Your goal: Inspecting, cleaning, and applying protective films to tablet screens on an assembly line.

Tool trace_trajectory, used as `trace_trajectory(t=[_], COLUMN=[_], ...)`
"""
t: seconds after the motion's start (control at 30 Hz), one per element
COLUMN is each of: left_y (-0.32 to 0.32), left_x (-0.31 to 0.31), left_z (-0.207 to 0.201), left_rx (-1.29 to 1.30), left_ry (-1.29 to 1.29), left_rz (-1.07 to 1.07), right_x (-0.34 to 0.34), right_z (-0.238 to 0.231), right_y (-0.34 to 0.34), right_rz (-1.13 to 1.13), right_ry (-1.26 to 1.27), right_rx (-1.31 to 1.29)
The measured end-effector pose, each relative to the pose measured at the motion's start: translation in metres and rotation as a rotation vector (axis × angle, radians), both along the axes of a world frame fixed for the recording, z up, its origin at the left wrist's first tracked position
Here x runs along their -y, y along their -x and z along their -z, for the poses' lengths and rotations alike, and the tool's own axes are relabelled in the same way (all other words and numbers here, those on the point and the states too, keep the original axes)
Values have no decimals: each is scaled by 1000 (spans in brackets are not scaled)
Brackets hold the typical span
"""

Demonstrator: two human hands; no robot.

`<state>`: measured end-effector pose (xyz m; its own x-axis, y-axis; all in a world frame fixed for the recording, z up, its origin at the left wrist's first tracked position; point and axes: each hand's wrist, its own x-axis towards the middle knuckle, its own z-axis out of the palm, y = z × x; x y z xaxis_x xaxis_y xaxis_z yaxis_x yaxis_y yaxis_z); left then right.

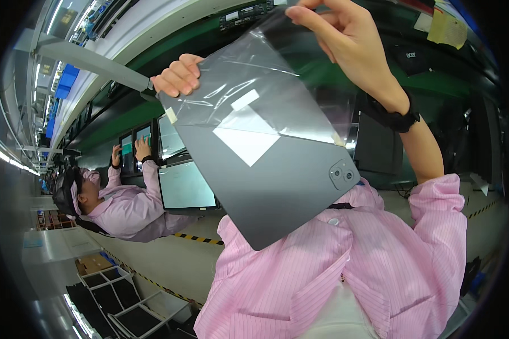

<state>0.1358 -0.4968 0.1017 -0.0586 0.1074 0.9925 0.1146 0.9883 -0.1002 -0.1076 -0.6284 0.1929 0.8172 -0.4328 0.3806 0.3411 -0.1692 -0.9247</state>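
I see the grey tablet (254, 203) tilted in front of the pink jacket (322, 271), back facing me (camera bump (343, 174) at lower right). Left hand (179, 74) grasps its upper left edge, fingers curled over. Right hand (353, 42) pinches the clear film (266, 65), which covers the tablet's upper part. White square label (247, 141) partly under film. Co-worker (121, 209) seated leftward.
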Motion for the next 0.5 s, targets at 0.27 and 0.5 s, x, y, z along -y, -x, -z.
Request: trace_trajectory(t=[0.27,0.5], left_y=[-5,-4], left_x=[-11,-28], left_z=[9,42], left_rx=[-43,-444], left_ry=[-22,-341], left_rz=[-69,-203], right_x=[-14,-19], right_z=[9,53], right_y=[3,58], right_rz=[136,-42], right_ry=[153,1235], right_rx=[171,742])
